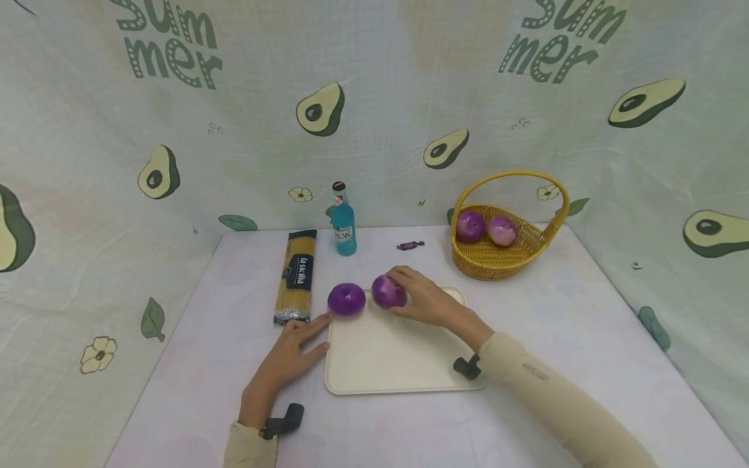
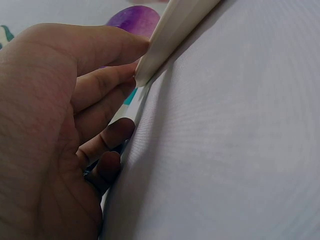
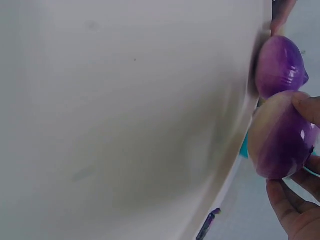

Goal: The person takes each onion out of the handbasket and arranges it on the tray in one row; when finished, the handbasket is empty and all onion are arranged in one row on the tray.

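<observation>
My right hand (image 1: pixel 426 296) grips a purple onion (image 1: pixel 389 292) at the far edge of the cream tray (image 1: pixel 404 364). In the right wrist view, the thumb and fingers hold this purple-and-white onion (image 3: pixel 280 137) around its side. A second purple onion (image 1: pixel 346 300) sits just left of it, at the tray's far left corner. My left hand (image 1: pixel 288 356) lies at the tray's left side, fingers extended, with fingertips touching the rim. The left wrist view shows the thumb and fingers against the tray's rim (image 2: pixel 162 42), holding nothing else.
A yellow wicker basket (image 1: pixel 490 268) with two purple onions (image 1: pixel 471 226) stands at the back right. Behind the tray are a blue bottle (image 1: pixel 344 227) and a small purple wrapped candy (image 1: pixel 410 246). A pasta pack (image 1: pixel 296 276) lies beyond the left hand.
</observation>
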Demonstrator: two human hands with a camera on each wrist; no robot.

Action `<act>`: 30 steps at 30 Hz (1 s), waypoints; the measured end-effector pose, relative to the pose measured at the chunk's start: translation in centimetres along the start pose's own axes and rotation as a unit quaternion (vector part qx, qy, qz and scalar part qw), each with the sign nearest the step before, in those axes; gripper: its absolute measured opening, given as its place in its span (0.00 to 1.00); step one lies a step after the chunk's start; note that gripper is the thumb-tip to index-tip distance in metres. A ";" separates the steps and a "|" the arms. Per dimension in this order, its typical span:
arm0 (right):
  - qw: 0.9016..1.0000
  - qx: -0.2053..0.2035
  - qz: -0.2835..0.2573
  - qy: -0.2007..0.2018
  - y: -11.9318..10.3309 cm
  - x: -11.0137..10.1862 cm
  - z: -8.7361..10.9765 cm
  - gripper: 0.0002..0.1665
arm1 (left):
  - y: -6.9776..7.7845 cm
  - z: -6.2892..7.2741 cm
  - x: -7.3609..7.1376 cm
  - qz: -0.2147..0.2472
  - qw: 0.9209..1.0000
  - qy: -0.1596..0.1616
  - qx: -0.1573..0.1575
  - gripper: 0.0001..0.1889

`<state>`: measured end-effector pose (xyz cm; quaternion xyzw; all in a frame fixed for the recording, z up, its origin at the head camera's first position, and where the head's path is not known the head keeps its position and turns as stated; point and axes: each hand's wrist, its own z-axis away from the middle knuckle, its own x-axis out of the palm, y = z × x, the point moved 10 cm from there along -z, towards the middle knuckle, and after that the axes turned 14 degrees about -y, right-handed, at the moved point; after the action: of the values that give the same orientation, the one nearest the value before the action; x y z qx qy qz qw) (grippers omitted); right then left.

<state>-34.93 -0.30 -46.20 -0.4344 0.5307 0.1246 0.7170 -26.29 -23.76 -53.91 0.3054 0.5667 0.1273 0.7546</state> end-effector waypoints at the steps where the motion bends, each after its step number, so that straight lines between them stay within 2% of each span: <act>1: 1.000 -0.001 -0.001 0.000 0.0 0.1 -0.1 0.44 | 0.0 0.0 0.0 0.002 1.000 -0.002 -0.002 0.30; 15: 1.000 -0.003 0.008 -0.015 0.1 1.4 -1.0 0.46 | -0.1 -0.1 0.1 -0.001 1.000 -0.004 0.001 0.30; 19: 1.000 -0.006 0.000 -0.010 0.2 1.3 -1.2 0.46 | 0.2 -0.2 -0.2 0.000 1.000 0.001 0.005 0.30; 24: 1.000 0.001 -0.015 -0.017 0.5 1.9 -1.3 0.46 | -0.1 -0.2 0.1 0.004 1.000 0.000 0.003 0.30; 30: 1.000 -0.003 -0.009 -0.024 0.5 2.2 -1.5 0.48 | -0.3 0.0 0.2 0.000 1.000 0.009 0.006 0.30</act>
<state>-35.36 -1.79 -48.46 -0.4384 0.5091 0.1299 0.7292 -26.30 -23.90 -54.23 0.3087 0.5737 0.1271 0.7480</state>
